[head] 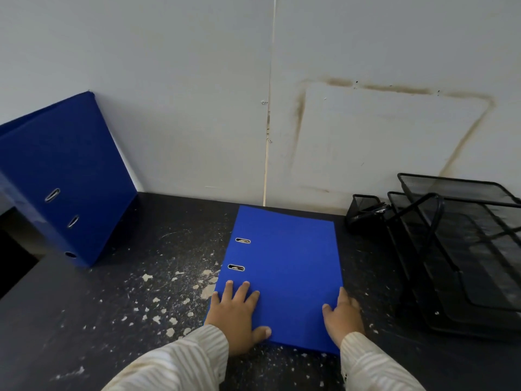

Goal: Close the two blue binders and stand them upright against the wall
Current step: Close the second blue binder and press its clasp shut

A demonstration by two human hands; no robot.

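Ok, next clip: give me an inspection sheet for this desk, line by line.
Surface: dark desk, scratched, with pale chipped patches.
Job's things: one binder closed, standing against the wall at the left; second binder closed, lying flat in the middle.
Clutter: black mesh paper trays and a small mesh holder at the right.
Hands: left hand flat on the lying binder's near left corner; right hand at its right edge.
Cables: nothing seen.
Surroundings: white wall, brown stain outline at the right.

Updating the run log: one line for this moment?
first binder: upright at wall | second binder: closed, flat | left hand, right hand: on it
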